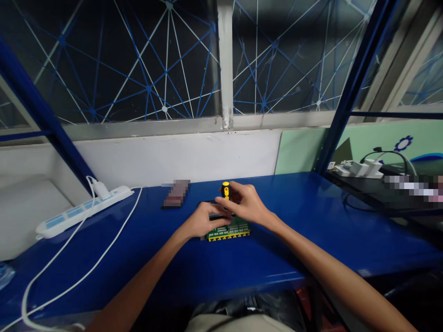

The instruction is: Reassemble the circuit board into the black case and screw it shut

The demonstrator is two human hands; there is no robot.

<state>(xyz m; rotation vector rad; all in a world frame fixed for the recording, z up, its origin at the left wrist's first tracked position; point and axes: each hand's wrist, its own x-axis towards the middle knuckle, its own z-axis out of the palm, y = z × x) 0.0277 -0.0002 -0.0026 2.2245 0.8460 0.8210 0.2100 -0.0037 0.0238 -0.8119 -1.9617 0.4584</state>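
My right hand [251, 203] is closed around a black and yellow screwdriver [226, 186], held upright with its handle end up. Its shaft points down at a green circuit board [238, 227] with a yellow strip of connectors along the near edge. My left hand [202, 221] rests at the board's left side, thumb and fingers pinched together near the screwdriver's lower end. What those fingertips hold is too small to make out. A dark part behind the board is mostly covered by my hands.
The blue table [277, 258] carries a phone-like dark slab [177, 192], partly blurred, behind my left hand. On the left lies a white power strip [85, 210] with a plug and a trailing white cable [117, 237]. Chargers [367, 168] and cables sit at the far right.
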